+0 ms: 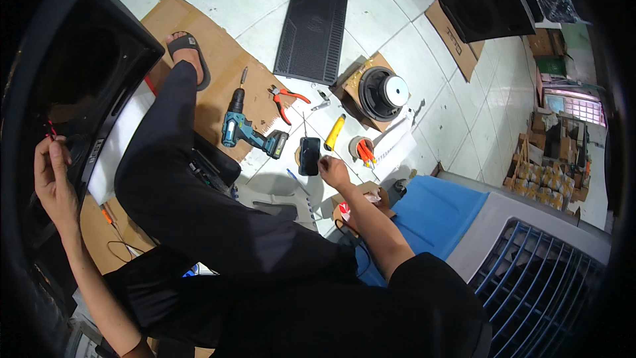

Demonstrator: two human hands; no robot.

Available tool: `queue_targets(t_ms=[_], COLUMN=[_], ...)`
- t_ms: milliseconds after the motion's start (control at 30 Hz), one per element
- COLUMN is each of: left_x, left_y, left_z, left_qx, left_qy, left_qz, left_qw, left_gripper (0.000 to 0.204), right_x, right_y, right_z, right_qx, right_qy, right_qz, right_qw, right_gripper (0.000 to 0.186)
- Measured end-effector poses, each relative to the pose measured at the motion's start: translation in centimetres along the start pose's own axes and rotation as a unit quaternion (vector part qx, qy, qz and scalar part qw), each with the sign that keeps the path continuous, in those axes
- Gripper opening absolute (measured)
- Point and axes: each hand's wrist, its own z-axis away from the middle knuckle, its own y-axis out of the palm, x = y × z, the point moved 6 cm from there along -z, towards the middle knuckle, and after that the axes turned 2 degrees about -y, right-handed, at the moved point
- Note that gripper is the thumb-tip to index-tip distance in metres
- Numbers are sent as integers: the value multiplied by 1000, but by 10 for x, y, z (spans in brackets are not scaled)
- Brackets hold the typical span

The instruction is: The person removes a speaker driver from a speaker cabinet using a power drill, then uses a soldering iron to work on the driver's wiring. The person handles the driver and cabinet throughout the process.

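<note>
At the far left, my left hand is raised in front of a large black speaker cabinet. Its thumb and fingers pinch a thin red wire, which shows just above the fingertips. My right hand reaches over the floor with curled fingers, beside the right edge of a dark phone. Whatever those fingers hold, if anything, is hidden. Close by lie a yellow tube-shaped tool and a round holder with orange-handled items in it.
A teal cordless drill and orange-handled pliers lie near a cardboard sheet. Farther off are a black grille panel and a round speaker driver on a box. A blue-and-grey slatted unit stands at the right.
</note>
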Motion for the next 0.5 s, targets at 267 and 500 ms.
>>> queue_targets(t_ms=[267, 500], left_x=[-38, -66], left_y=[23, 25], left_z=[10, 11], left_qx=[1, 39], left_qy=[-10, -2], left_qz=[8, -38], left_qw=[1000, 998], left_gripper=[25, 30], right_x=[153, 128], right_y=[-6, 0], right_z=[-161, -199], right_qx=[-89, -59], right_qy=[-56, 28], right_qz=[144, 160], right_qw=[984, 985], right_gripper=[73, 91])
